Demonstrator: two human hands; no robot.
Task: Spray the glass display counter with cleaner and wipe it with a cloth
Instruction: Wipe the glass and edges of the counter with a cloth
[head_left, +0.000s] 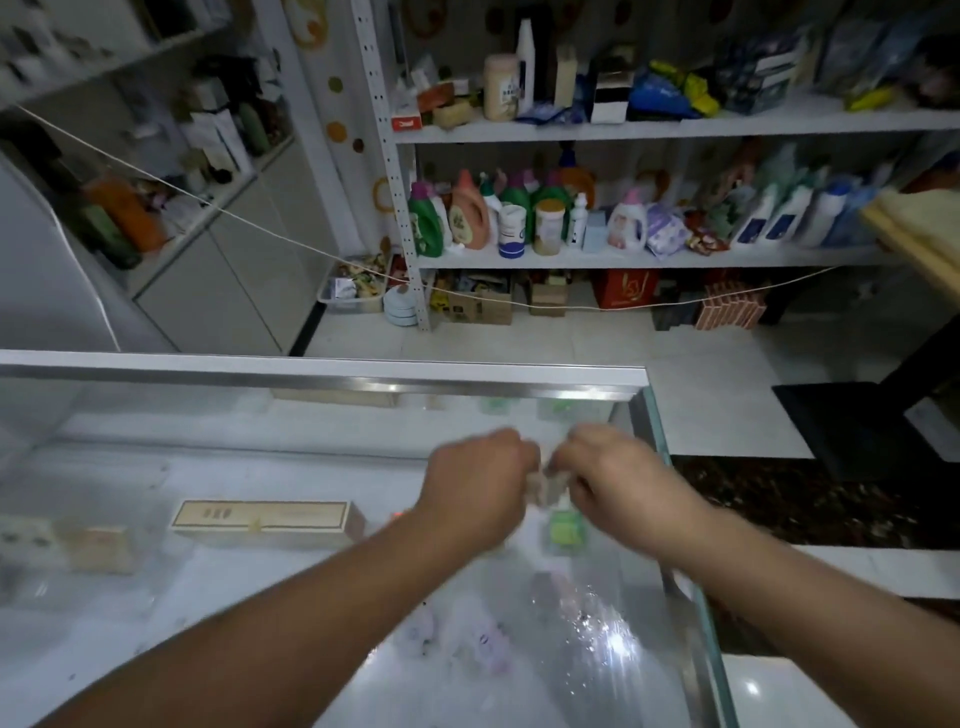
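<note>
- Both hands are meeting above the clear glass display counter (363, 376); the left hand (478, 483) and right hand (618, 478) are pinching one small pale bunched cloth (548, 486) between them, blur hiding the fingertips;
- the cloth is hanging just over the glass, near its right edge;
- to my eye, so tight a wad risks smearing the wet droplets (597, 629), or slipping over that edge;
- I am counting two hands, one cloth, one counter, and one long cream box (262, 521) beneath the glass.

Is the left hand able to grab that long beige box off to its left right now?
Probably not. The long beige box seems to lie under the glass top, inside the counter, while the left hand is above it, also gripping a pale wad with the right hand.
</note>
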